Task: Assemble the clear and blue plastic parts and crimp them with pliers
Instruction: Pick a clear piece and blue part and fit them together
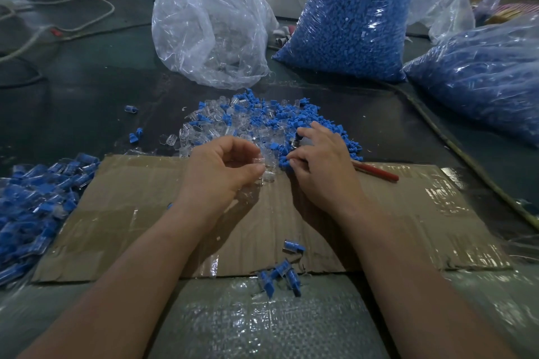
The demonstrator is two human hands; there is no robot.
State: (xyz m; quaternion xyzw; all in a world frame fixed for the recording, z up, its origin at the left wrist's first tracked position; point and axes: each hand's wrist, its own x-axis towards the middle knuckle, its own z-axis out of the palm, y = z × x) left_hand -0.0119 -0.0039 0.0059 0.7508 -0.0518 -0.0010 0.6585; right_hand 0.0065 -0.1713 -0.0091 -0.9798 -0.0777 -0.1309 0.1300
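Head view, we see left hand (pixel 224 167) pinching clear part (pixel 259 162), right hand (pixel 322 163) pinching blue part (pixel 284 161), both at cardboard (pixel 140 213) far edge, parts pile (pixel 256 119) just beyond, pliers (pixel 379 173) under right hand.

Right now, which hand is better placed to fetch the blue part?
Right hand: its fingers pinch a blue part at the pile's near edge, while the left hand holds a clear part.

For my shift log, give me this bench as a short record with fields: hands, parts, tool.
Left hand: pinches a clear part
Right hand: fingertips pinch a blue part
Loose pile: mixed clear and blue, beyond the cardboard
Assembled pieces: heaped at left
Pliers: red handle sticks out under right hand
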